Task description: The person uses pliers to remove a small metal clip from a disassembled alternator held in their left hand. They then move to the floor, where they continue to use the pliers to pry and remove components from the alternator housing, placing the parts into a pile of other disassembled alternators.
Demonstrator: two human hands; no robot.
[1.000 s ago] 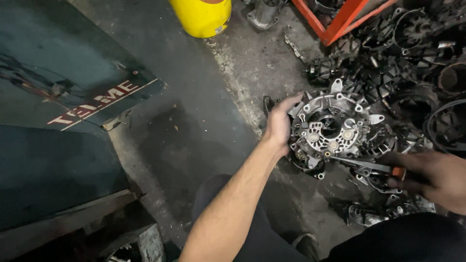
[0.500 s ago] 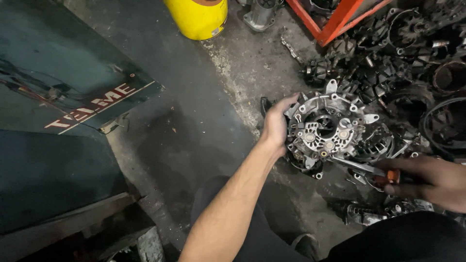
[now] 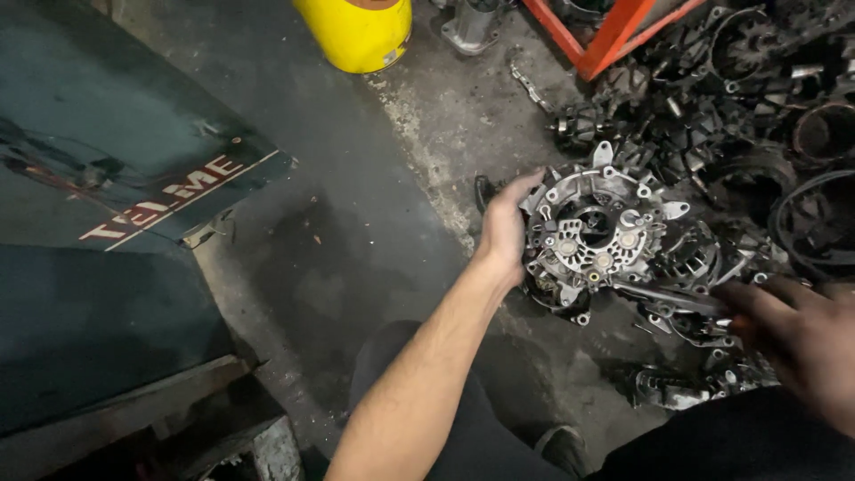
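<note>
My left hand [image 3: 504, 230] grips the left rim of a round grey metal alternator housing [image 3: 598, 233] that rests on the oily concrete floor. Its open face with bolts and copper parts points up at me. My right hand [image 3: 797, 334] at the right edge is closed on a screwdriver [image 3: 681, 299] with a red and black handle. The tool's shaft reaches left to the housing's lower right side.
A heap of dark alternator parts [image 3: 739, 107] and a black rubber belt [image 3: 806, 227] lie behind and right of the housing. A yellow bucket [image 3: 358, 31] and an orange metal frame [image 3: 614, 31] stand at the back. A dark green machine body [image 3: 107, 232] fills the left.
My right hand has shifted slightly along the housing's lower right edge with the screwdriver. My left hand stays on the rim; the housing has barely moved.
</note>
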